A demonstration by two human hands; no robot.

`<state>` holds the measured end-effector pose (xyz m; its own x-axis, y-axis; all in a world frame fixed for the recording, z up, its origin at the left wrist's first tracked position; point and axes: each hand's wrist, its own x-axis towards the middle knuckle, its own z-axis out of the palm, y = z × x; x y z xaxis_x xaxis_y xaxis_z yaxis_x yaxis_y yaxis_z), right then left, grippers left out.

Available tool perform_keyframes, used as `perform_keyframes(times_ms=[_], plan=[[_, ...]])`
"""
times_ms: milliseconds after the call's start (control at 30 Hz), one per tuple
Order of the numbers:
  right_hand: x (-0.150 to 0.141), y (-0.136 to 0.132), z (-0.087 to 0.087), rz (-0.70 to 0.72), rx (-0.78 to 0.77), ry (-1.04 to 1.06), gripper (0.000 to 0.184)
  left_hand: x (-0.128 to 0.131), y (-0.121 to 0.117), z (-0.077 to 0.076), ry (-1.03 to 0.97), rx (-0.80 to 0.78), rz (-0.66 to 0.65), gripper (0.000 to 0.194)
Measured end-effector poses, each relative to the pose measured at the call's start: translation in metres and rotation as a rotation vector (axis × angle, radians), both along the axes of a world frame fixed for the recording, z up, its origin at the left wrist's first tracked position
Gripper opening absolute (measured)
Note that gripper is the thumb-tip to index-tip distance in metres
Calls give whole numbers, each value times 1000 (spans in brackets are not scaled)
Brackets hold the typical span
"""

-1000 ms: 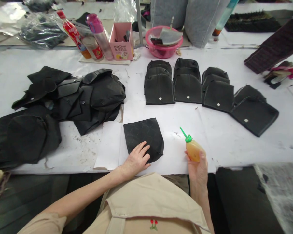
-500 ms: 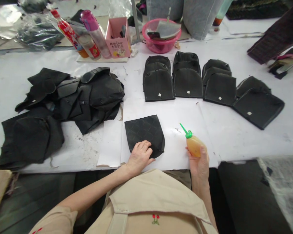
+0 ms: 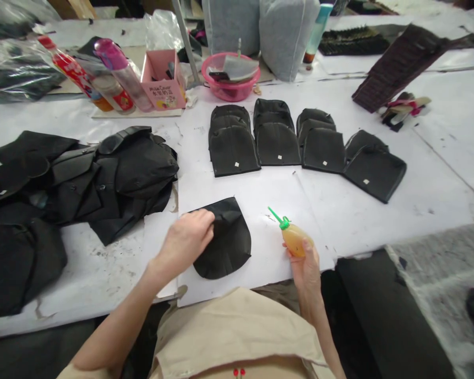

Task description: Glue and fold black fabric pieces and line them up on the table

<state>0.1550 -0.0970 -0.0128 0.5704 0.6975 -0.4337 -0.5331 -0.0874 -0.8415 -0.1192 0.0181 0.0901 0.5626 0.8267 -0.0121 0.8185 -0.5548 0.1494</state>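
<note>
A white worktable spreads out before me, scuffed and specked with dark marks. At its near side, my right hand is wrapped around an amber squeeze bottle, its green spout tilted toward the far left. The bottle should be light and yielding, best cupped round its belly. Left of it, my left hand is closed on the left part of a black panel, though my fingertips are hidden. I judge the panel light, floppy and perhaps slick, so an edge pinch suits it. It looks faintly shiny, creased beside my fingers, rounded at the near end. Farther off lie a heap of black pieces at left and overlapping black pouches toward the right; beyond them, a pink basin.
</note>
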Motion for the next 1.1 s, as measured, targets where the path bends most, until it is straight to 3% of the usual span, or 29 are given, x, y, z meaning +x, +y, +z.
perform_keyframes(times_ms=[67, 133, 200, 300, 367, 433, 467, 567, 600, 700, 833, 933, 1100], plan=[[0, 0, 0, 4, -1, 5, 40, -5, 35, 15, 89, 183, 113, 13], [1, 1, 0, 8, 4, 9, 41, -8, 71, 17, 117, 324, 277, 16], [1, 1, -1, 3, 19, 13, 41, -10, 104, 7, 97, 373, 450, 18], [2, 1, -2, -15, 28, 22, 41, -11, 131, -19, 10, 237, 609, 21], [2, 1, -3, -18, 13, 31, 41, -8, 125, -36, -122, 270, 655, 30], [3, 1, -3, -13, 0, 38, 42, 1, 98, -51, -244, 329, 594, 28], [3, 1, -2, -11, -3, 40, 43, 7, 80, -58, -268, 301, 494, 23], [3, 1, -1, -15, -12, 48, 43, 23, 26, -78, -155, 60, -4, 25], [3, 1, -1, -17, -16, 50, 43, 26, 14, -84, -108, 44, -57, 24], [3, 0, -1, -17, -30, 50, 44, 27, 3, -97, -36, 103, 22, 19], [4, 0, -3, -1, -21, 32, 43, 21, 20, -99, -10, 117, 145, 55], [5, 0, -4, 7, -7, 24, 41, 21, 29, -99, -24, 82, 190, 64], [4, -1, -4, 17, 15, 23, 38, 24, 41, -104, -31, 107, 269, 33]])
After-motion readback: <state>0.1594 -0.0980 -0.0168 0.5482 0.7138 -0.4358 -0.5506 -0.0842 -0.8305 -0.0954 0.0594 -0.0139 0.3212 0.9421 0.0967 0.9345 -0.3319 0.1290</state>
